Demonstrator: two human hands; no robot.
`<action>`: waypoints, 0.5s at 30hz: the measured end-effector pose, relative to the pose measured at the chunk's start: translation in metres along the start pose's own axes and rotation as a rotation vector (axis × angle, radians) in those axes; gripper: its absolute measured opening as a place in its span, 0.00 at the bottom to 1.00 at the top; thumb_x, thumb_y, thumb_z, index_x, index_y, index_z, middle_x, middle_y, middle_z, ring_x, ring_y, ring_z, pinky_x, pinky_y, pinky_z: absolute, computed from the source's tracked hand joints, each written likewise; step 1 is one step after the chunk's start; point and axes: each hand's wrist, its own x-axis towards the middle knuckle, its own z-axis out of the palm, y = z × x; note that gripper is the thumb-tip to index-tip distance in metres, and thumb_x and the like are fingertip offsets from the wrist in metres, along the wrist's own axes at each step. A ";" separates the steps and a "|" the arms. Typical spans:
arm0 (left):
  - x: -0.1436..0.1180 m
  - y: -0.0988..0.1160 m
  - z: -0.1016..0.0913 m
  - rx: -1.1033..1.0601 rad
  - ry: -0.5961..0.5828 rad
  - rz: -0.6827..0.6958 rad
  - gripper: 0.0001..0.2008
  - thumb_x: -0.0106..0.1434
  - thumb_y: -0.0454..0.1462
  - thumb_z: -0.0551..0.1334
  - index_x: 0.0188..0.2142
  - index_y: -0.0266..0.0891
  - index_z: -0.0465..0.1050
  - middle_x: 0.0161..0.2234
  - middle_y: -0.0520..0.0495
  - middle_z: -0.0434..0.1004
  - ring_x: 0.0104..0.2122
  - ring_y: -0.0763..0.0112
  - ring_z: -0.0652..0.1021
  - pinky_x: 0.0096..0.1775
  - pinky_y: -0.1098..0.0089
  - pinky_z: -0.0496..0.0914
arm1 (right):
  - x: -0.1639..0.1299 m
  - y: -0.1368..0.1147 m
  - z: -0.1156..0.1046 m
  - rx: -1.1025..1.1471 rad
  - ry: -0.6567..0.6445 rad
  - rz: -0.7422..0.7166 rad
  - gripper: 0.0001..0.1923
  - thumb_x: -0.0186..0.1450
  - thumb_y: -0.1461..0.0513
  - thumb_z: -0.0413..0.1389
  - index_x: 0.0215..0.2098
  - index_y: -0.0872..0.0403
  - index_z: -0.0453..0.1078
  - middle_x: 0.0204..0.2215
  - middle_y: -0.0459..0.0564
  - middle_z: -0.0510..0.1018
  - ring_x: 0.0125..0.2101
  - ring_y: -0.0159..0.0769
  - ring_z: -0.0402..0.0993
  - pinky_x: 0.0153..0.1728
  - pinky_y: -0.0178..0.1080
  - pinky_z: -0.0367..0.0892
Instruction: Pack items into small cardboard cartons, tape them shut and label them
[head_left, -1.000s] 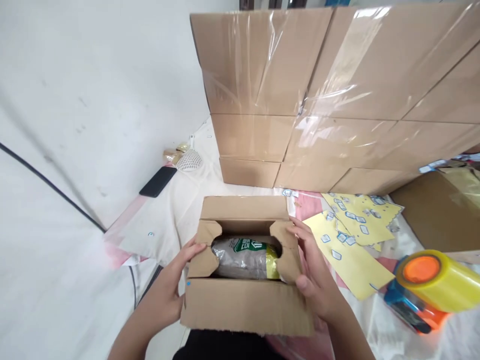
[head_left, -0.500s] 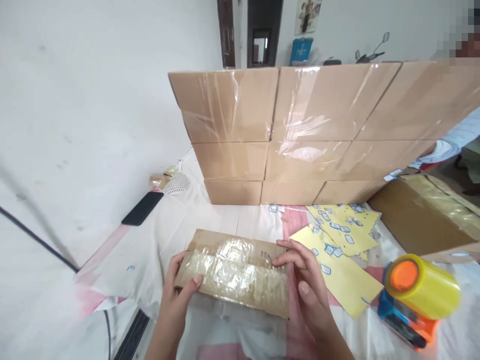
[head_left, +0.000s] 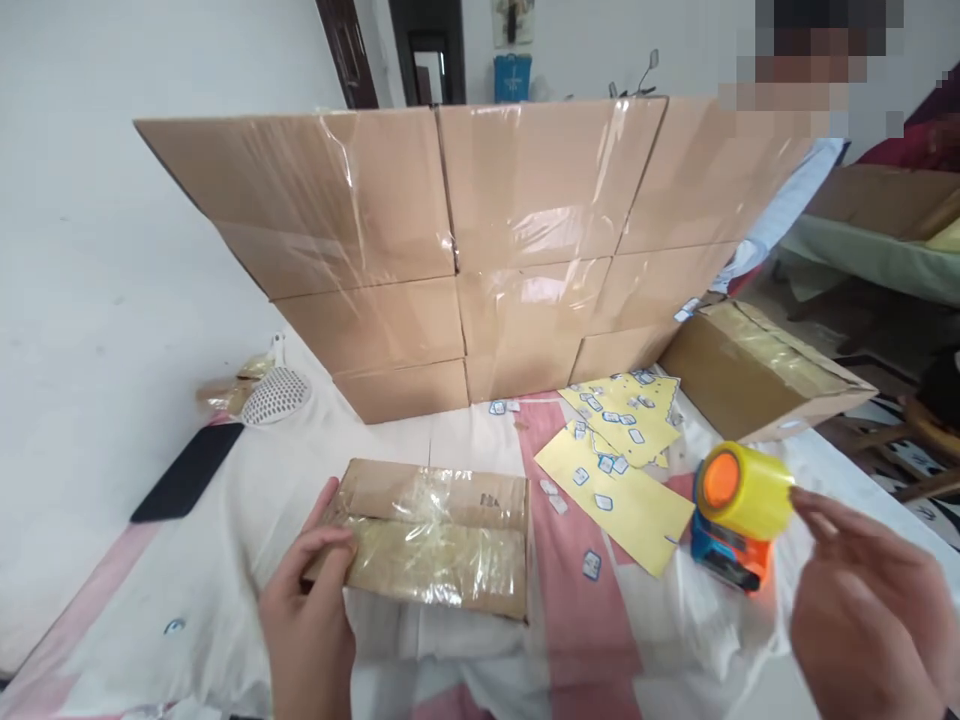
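Brown cardboard carton (head_left: 439, 560), small, with shiny clear tape over its upper face, is at the person's front on the cloth-covered, white and pink counter (head_left: 240, 560). From where I stand, the left hand (head_left: 311, 580) has it clamped at its left end, thumb across the top and fingers round the side. Well to the right of the carton, the right hand (head_left: 870, 590) has its fingers stretched out, wrapped round nothing, beside a fat yellow roll of tape (head_left: 761, 490) on a blue and orange plastic dispenser (head_left: 724, 560). It's blurred, so I can't tell whether the fingertips touch the roll. Yellow paper sheets (head_left: 637, 525) strewn with small labels lie between carton and tape; beyond the carton rises a tall stack of brown boxes (head_left: 525, 250). I judge the step in hand to be getting hold of the tape while steadying the carton. The next move calls for a firm grasp on the dispenser, clear of those labels.
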 end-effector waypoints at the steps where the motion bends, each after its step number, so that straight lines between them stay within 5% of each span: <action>1: -0.003 0.002 0.002 -0.006 0.030 0.006 0.08 0.59 0.38 0.68 0.27 0.41 0.72 0.59 0.43 0.79 0.62 0.46 0.75 0.67 0.43 0.61 | 0.013 0.007 -0.013 -0.076 0.062 0.073 0.21 0.49 0.54 0.74 0.41 0.45 0.80 0.47 0.59 0.77 0.57 0.58 0.70 0.68 0.63 0.52; 3: -0.009 0.009 0.008 0.012 0.070 0.021 0.05 0.58 0.36 0.67 0.28 0.40 0.73 0.58 0.44 0.79 0.60 0.48 0.76 0.65 0.46 0.65 | 0.036 0.025 -0.031 -0.159 0.155 0.232 0.25 0.42 0.58 0.75 0.38 0.46 0.79 0.44 0.57 0.77 0.53 0.55 0.73 0.60 0.62 0.60; 7: -0.020 0.021 0.018 0.112 0.121 0.079 0.04 0.60 0.35 0.64 0.34 0.41 0.78 0.58 0.45 0.80 0.58 0.53 0.78 0.61 0.52 0.70 | 0.061 0.058 -0.038 -0.104 0.071 0.507 0.24 0.47 0.56 0.74 0.40 0.51 0.75 0.37 0.53 0.78 0.34 0.41 0.77 0.36 0.50 0.68; 11: -0.032 0.023 0.022 0.179 0.184 0.158 0.06 0.65 0.38 0.64 0.37 0.39 0.79 0.57 0.44 0.80 0.54 0.56 0.80 0.57 0.57 0.72 | 0.056 0.079 -0.031 -0.233 0.051 0.476 0.21 0.57 0.54 0.71 0.43 0.52 0.70 0.30 0.48 0.78 0.27 0.37 0.75 0.29 0.43 0.66; 15: -0.041 0.022 0.020 0.205 0.202 0.249 0.09 0.67 0.39 0.62 0.42 0.38 0.79 0.57 0.43 0.80 0.52 0.61 0.80 0.49 0.64 0.73 | 0.035 0.090 -0.034 -0.190 -0.061 0.377 0.25 0.59 0.44 0.66 0.43 0.55 0.76 0.35 0.51 0.81 0.31 0.38 0.78 0.30 0.38 0.72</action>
